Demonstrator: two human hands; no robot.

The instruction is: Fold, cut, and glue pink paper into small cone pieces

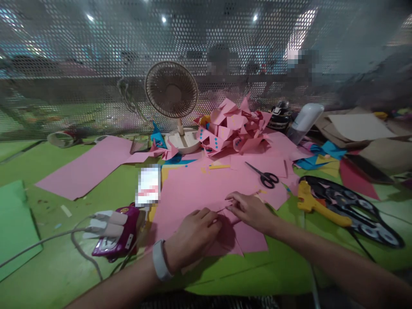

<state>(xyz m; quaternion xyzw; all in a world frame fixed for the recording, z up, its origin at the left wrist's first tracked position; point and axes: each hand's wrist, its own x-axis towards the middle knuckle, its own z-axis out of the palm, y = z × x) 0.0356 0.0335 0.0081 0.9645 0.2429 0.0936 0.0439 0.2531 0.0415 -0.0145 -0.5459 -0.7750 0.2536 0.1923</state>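
My left hand (200,229), with a pale band on its wrist, lies curled on a pink paper piece (254,241) near the table's front edge. Facing it, my right hand (249,210) pinches the upper edge of this paper between thumb and fingers. Part of the paper is hidden under my hands. Beneath lies a large pink sheet (189,189). Black-handled scissors (268,179) rest on pink paper beyond my right hand. Farther right, a yellow glue gun (322,209) lies across a black, palette-shaped tray (375,227).
A heap of folded pink paper (230,126) stands at the back beside a fan (172,92). A lit phone (148,185) and a purple power strip (116,240) with cables lie left. Green paper (17,231) is at far left. A white-capped bottle (307,120) stands back right.
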